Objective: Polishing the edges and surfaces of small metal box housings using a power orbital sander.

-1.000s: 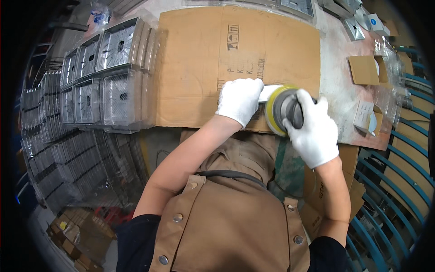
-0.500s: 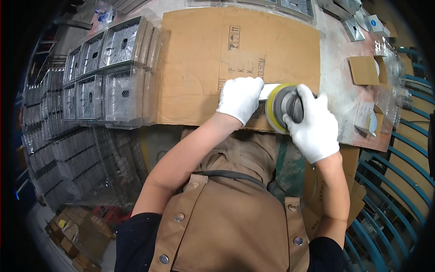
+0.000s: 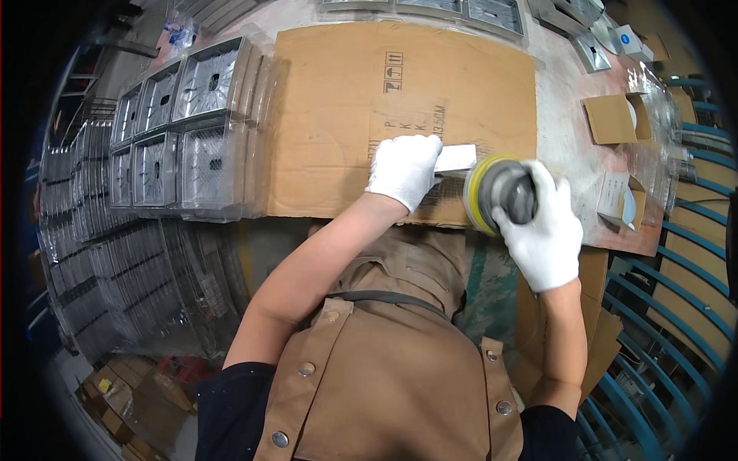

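Note:
My left hand [image 3: 403,173], in a white glove, is closed on one end of a small flat metal piece [image 3: 457,157]. Its bright, whitish face sticks out to the right of my fingers; the rest is hidden by the glove. In my white-gloved right hand [image 3: 547,230] is a round orbital sander [image 3: 503,194], grey and black with a yellow pad edge. The hand wraps the sander's body from the right. The pad is tilted on its side, just right of the metal piece, with a narrow gap between them. Both hands are over the near edge of a brown cardboard sheet [image 3: 330,100].
Clear plastic trays [image 3: 254,161] with square metal parts are stacked at the left. More metal parts [image 3: 492,15] lie along the far edge. At the right are small open cardboard boxes [image 3: 607,119] on the worktable [image 3: 565,154], beside curved blue bars [image 3: 684,265].
The sander has moved right and slightly nearer to me, off the metal piece, so more of its bright face shows. My left hand has barely moved.

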The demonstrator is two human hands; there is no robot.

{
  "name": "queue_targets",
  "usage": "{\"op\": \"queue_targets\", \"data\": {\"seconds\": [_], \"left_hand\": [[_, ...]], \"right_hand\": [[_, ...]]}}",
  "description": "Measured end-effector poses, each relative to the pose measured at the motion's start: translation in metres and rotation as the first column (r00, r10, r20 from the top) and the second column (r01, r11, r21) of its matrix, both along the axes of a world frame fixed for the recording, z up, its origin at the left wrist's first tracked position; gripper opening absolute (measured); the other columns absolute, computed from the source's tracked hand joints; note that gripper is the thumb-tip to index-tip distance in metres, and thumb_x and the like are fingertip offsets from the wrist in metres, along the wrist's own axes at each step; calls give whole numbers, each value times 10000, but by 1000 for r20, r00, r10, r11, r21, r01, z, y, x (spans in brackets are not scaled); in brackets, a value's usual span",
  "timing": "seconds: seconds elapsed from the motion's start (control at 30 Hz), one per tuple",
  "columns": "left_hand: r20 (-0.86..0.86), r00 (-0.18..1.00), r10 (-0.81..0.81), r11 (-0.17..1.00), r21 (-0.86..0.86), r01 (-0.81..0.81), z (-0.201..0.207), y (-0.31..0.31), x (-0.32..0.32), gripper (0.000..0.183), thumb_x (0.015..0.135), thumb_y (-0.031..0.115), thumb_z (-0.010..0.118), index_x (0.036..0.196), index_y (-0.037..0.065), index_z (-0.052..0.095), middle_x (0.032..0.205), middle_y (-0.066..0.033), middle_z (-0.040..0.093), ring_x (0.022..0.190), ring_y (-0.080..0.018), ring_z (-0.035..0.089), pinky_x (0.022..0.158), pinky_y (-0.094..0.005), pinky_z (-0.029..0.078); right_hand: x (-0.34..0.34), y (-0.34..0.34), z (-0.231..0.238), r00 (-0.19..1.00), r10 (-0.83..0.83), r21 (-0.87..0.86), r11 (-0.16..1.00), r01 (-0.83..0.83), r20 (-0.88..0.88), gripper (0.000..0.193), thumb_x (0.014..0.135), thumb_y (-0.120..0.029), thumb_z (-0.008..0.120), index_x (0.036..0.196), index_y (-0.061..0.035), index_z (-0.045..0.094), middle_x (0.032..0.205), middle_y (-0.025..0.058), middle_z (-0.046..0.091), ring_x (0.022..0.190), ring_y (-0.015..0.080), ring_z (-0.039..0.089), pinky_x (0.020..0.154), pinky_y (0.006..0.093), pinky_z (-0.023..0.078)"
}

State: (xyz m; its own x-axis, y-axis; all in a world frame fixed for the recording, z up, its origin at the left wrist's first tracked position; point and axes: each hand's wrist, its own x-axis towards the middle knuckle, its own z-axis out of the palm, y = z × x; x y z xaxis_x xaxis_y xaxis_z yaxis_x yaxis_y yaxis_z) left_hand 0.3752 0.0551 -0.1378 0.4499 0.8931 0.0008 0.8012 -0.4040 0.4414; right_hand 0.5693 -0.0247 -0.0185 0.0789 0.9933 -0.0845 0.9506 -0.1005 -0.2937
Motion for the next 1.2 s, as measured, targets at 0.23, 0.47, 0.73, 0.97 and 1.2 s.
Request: {"op": "queue_targets", "data": {"seconds": [0.23, 0.47, 0.73, 0.97, 1.2], "left_hand": [[-43, 999, 15, 1000, 18, -14, -4, 2, 6, 307, 761, 272, 840, 909, 114, 622, 846, -114, 697, 837, -325, 703, 725, -462, 548], [-46, 999, -10, 1000, -19, 9, 2, -1, -1, 375, 749, 358, 851, 912, 100, 633, 855, -123, 703, 862, -322, 704, 737, -445, 553], [166, 983, 79, 980, -195, -45, 30, -2, 10, 491, 690, 438, 909, 931, 86, 665, 890, -115, 721, 850, -299, 702, 768, -398, 563], [658, 281, 699, 559, -748, 358, -73, -21, -23, 430, 951, 376, 687, 1157, -1, 657, 1121, -174, 713, 1068, -279, 686, 979, -450, 557], [633, 246, 734, 522, -758, 391, -123, -22, -32, 250, 1029, 250, 508, 1026, 38, 642, 1083, -179, 681, 1032, -345, 675, 886, -550, 577]], "right_hand": [[-12, 41, -7, 991, 131, -42, 991, -130, 25, 611, 829, -264, 781, 1372, -205, 509, 1137, 237, 553, 915, 446, 668, 800, 482, 571], [44, 33, -35, 994, -110, 7, 994, 110, -4, 730, 785, -275, 829, 1428, -199, 492, 1267, 199, 581, 1101, 406, 650, 952, 462, 540], [78, -15, -32, 909, -401, 98, 906, 411, -109, 823, 712, -221, 883, 1436, -130, 502, 1327, 168, 629, 1216, 333, 627, 1046, 412, 494], [65, -15, -10, 976, -190, 305, 928, 214, -104, 815, 695, -143, 898, 1418, -145, 523, 1262, 146, 638, 1146, 335, 653, 992, 413, 529], [-15, 17, 7, 985, 147, 205, 970, -127, -85, 743, 743, -170, 865, 1405, -187, 526, 1131, 143, 602, 949, 363, 690, 824, 422, 582]]}}
